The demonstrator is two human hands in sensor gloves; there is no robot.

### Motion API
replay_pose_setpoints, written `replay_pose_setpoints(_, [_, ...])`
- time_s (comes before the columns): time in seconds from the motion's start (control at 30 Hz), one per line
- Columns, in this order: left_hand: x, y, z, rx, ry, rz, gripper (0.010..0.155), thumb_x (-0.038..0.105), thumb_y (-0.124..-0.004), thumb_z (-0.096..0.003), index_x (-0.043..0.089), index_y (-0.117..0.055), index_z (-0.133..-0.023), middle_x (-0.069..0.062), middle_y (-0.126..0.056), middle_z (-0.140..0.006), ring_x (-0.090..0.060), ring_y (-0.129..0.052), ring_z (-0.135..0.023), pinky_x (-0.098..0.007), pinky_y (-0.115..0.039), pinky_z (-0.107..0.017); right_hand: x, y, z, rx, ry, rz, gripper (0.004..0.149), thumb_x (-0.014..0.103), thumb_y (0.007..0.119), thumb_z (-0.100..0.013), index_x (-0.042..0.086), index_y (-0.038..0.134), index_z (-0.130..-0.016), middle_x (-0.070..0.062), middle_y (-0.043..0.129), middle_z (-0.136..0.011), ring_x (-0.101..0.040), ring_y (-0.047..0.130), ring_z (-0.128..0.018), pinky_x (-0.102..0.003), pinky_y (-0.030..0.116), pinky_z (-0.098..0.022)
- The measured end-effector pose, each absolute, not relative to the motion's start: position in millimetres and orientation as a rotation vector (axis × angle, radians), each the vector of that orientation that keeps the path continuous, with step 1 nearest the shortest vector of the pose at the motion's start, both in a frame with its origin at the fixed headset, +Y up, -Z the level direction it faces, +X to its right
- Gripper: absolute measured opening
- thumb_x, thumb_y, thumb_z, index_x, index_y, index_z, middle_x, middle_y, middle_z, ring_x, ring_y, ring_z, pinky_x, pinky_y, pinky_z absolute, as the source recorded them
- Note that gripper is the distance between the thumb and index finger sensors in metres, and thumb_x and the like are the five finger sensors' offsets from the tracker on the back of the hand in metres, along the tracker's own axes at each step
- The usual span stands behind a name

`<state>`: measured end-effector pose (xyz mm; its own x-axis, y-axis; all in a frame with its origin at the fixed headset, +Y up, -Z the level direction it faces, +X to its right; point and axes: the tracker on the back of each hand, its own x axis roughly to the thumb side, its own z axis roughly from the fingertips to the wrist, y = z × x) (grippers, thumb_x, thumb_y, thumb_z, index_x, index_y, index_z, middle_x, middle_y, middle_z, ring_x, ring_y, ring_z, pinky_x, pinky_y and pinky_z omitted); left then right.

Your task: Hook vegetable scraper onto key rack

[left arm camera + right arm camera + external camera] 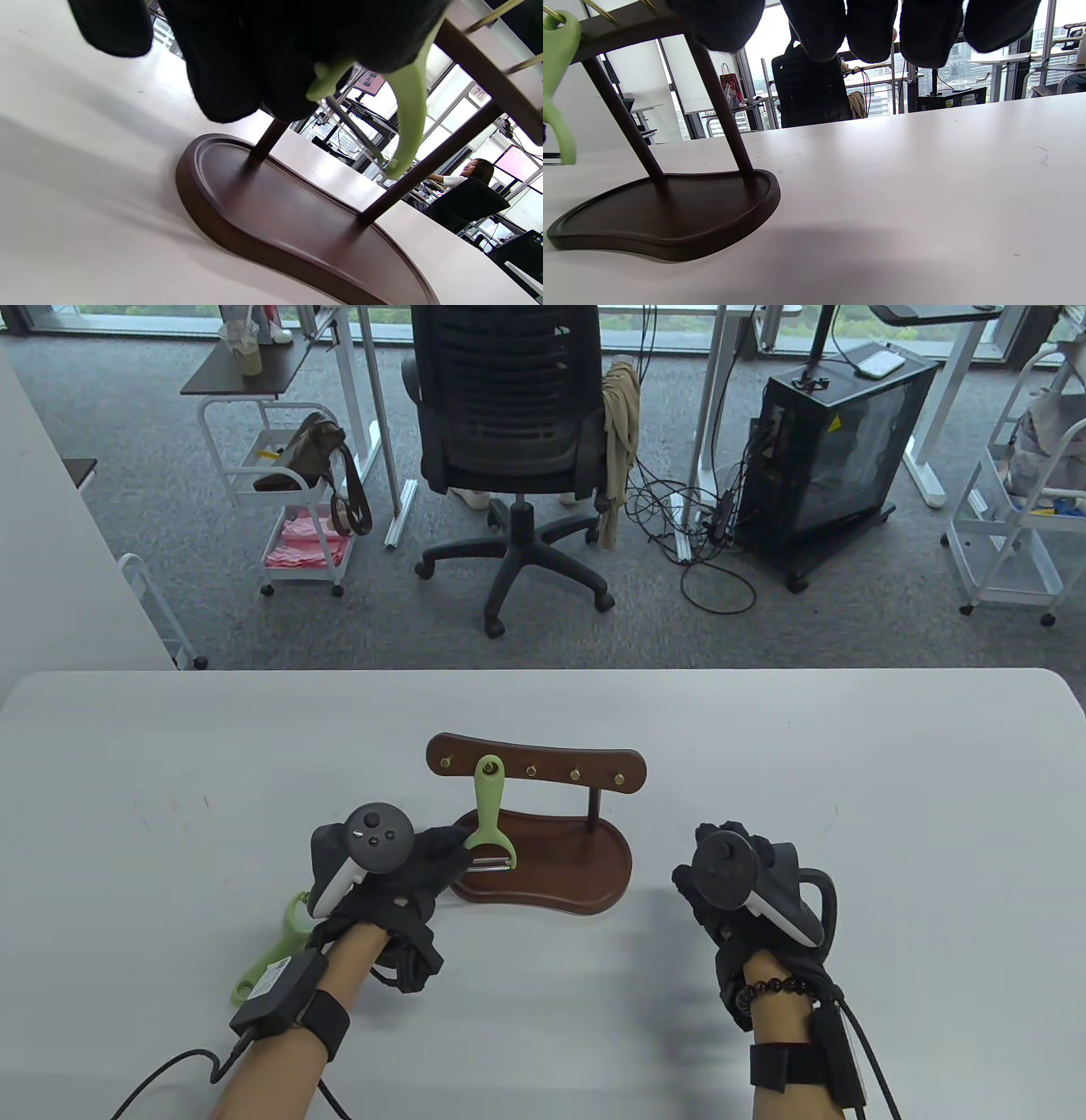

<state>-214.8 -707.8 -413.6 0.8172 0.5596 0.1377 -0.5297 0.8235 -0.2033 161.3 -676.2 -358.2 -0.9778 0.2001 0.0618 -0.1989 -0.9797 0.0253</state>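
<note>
Green plastic, light and stiff, makes up the Y-shaped vegetable scraper (489, 814), which hangs by its handle hole from a brass hook near the left end of the dark wooden key rack (543, 823), its metal blade dangling over the rack's kidney-shaped base. The left hand (399, 882) is at the rack's left edge with its fingers (237, 80) around the scraper's forked head; whether they grip or merely touch it, I cannot tell. The right hand (747, 891) is right of the rack, apart from it, fingers (869, 29) loose and holding nothing. A second green peeler (284, 937) lies on the white worktop (848, 780) left of the rack, partly under the left arm. Such a tool is best taken by the handle or fork, clear of the blade.
</note>
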Motion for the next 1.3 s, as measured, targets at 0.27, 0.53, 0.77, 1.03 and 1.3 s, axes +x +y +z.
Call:
replay_pose_setpoints(0.27, [-217.5, -707.2, -412.2, -0.163, -0.192, 0.563, 0.052, 0.046, -0.072, -0.0547, 0.023, -0.074, -0.102, -0.005, -0.089, -0.097, -0.031, -0.097, -0.086, -0.071, -0.065, -0.070, 160.3, -677.1, -358.4, 0.100, 0.038, 2.930, 0.067, 0.042, 0.068, -0.058, 0.001, 0.057, -0.109, -0.033, 0.055, -0.112, -0.063, 0.064, -0.097, -0.077, 0.059, -0.067])
replay_pose_setpoints(0.53, [-245.9, -694.0, -403.0, -0.112, -0.155, 0.570, 0.055, 0.047, -0.072, -0.0545, 0.020, -0.074, -0.102, -0.008, -0.087, -0.097, -0.033, -0.096, -0.086, -0.070, -0.066, -0.070, 158.6, -677.1, -357.5, 0.109, 0.040, 2.945, 0.067, 0.042, 0.068, -0.057, 0.001, 0.057, -0.109, -0.033, 0.055, -0.111, -0.063, 0.064, -0.097, -0.077, 0.059, -0.067])
replay_pose_setpoints(0.77, [-305.8, -661.7, -384.7, 0.010, -0.064, 0.571, 0.057, 0.048, -0.073, -0.0541, 0.018, -0.074, -0.102, -0.010, -0.087, -0.097, -0.034, -0.095, -0.085, -0.069, -0.067, -0.069, 158.4, -677.5, -357.6, 0.111, 0.037, 2.942, 0.067, 0.042, 0.068, -0.057, 0.001, 0.057, -0.109, -0.032, 0.056, -0.111, -0.063, 0.064, -0.097, -0.077, 0.059, -0.067])
replay_pose_setpoints(1.03, [-348.9, -659.4, -370.9, -0.034, 0.025, 0.224, 0.064, 0.050, -0.076, -0.0525, 0.014, -0.071, -0.105, -0.015, -0.083, -0.099, -0.039, -0.093, -0.086, -0.070, -0.067, -0.068, 156.6, -677.8, -357.3, 0.120, 0.040, 2.948, 0.067, 0.042, 0.068, -0.057, 0.001, 0.057, -0.109, -0.032, 0.056, -0.111, -0.063, 0.064, -0.097, -0.077, 0.059, -0.067])
replay_pose_setpoints(1.3, [-337.3, -696.9, -372.0, -0.221, -0.032, -0.088, 0.074, 0.054, -0.078, -0.0499, 0.013, -0.063, -0.110, -0.020, -0.075, -0.107, -0.043, -0.087, -0.092, -0.070, -0.066, -0.069, 154.5, -679.0, -356.7, 0.124, 0.060, 2.958, 0.067, 0.042, 0.068, -0.058, 0.001, 0.057, -0.109, -0.033, 0.056, -0.111, -0.063, 0.064, -0.097, -0.077, 0.059, -0.067])
